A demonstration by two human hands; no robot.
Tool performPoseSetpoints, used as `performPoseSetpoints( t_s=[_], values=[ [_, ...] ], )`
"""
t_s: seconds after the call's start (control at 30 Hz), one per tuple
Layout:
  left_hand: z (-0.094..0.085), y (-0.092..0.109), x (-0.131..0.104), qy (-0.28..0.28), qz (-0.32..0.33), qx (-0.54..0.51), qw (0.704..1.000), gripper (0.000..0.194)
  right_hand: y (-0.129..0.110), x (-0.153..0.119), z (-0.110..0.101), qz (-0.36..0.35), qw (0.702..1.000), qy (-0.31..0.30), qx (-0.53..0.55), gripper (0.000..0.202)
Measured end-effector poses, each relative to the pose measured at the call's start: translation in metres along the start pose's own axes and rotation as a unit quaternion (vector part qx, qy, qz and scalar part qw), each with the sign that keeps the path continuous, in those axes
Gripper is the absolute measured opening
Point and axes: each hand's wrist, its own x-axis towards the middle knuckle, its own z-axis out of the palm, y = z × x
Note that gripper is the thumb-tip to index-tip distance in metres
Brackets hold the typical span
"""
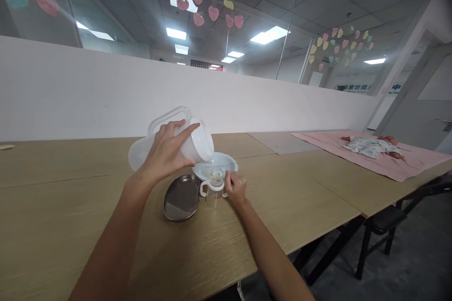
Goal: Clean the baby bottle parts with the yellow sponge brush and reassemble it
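Holding a lidded pitcher (140, 153) tipped above a two-handled bottle (215, 194), centre of the frame.
Gripping near the lid (204, 143) with the left hand (167, 149), with fingers spread around the pitcher and forearm angled up from lower left. Pointing the lid down toward the open bottle mouth. Resting the right hand (236, 186) at the bottle's right handle, with fingers curled into a fist. Cannot tell the bottle's fill. Behind, on the desk (282, 202), a white bowl (231, 162) with blurred pale contents; left of the bottle, a metal tray (181, 199).
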Motion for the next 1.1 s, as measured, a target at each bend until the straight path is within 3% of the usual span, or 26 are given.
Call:
performPoseSetpoints(
  t_s=[0.33, 1.1],
  values=[
    [0.002, 0.020, 0.002, -0.043, 0.048, 0.008, 0.998, 0.083, -0.001, 0.001, 0.000, 0.008, 1.000, -0.004, -0.017, 0.048],
    [0.000, 0.019, 0.000, -0.037, 0.060, 0.022, 0.997, 0.075, -0.002, 0.001, 0.000, 0.025, 1.000, 0.002, -0.007, 0.047]
  ],
)
